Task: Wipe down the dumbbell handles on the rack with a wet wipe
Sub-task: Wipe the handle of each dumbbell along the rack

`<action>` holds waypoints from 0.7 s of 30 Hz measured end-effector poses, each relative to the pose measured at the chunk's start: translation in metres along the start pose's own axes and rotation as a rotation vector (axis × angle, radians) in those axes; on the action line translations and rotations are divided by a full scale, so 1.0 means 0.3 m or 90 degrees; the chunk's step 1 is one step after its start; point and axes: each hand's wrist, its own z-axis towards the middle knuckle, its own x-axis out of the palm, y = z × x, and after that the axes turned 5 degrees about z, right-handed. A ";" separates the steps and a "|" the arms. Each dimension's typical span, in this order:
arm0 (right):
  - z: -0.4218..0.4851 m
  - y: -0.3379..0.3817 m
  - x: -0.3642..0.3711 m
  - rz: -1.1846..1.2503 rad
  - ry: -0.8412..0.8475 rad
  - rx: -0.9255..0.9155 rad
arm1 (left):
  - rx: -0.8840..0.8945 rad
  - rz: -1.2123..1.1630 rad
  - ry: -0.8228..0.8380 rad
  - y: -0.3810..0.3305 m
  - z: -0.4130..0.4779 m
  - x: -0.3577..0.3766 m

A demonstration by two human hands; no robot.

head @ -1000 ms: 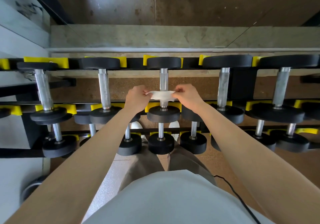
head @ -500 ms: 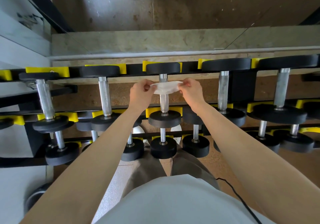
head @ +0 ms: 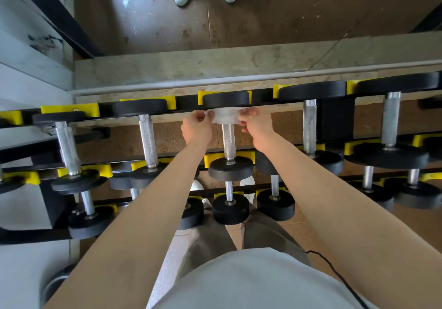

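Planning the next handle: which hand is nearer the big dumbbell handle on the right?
Right. The right hand grips the wipe just left of that handle; the left hand is farther left.

A brown speckled floor (head: 282, 16) is filling the far part of the scene, with a pale stone ledge (head: 215, 67) running across in front of it from left to right. At the far left a light wall (head: 26, 45) is meeting a dark slanted frame (head: 59, 19), and even light is falling over the whole room.
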 end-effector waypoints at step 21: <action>-0.009 -0.036 -0.087 0.122 -0.023 -0.007 | -0.165 -0.199 0.232 0.026 0.041 0.033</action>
